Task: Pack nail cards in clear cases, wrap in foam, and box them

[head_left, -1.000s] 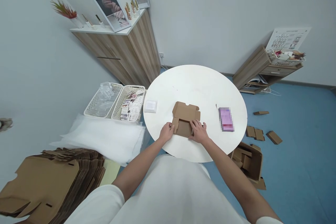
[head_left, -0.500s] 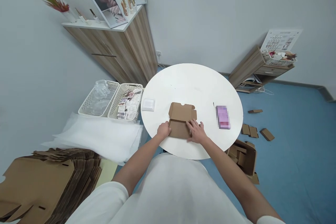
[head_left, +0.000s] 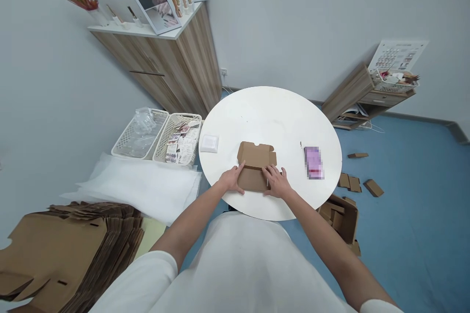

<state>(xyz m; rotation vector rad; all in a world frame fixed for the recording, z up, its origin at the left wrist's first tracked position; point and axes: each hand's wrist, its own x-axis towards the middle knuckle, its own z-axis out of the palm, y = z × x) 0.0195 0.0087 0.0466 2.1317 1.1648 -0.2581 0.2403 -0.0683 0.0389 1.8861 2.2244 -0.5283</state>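
A brown cardboard box lies on the round white table, its lid flap laid back away from me. My left hand is at the left side of the box's tray, thumb and fingers spread along that edge. At the tray's right side my right hand rests with its fingers apart, the fingertips over the right wall. To the left on the table is a small white packet. A pink, pixelated item lies to the right.
Two white baskets with bags and cards stand left of the table. White sheets and stacked flat cardboard are nearer me. At right, an open carton and small boxes lie on the floor.
My left hand has shifted slightly and spread its thumb and fingers along the box's left side. My right hand stays at the right side. The view has moved slightly.
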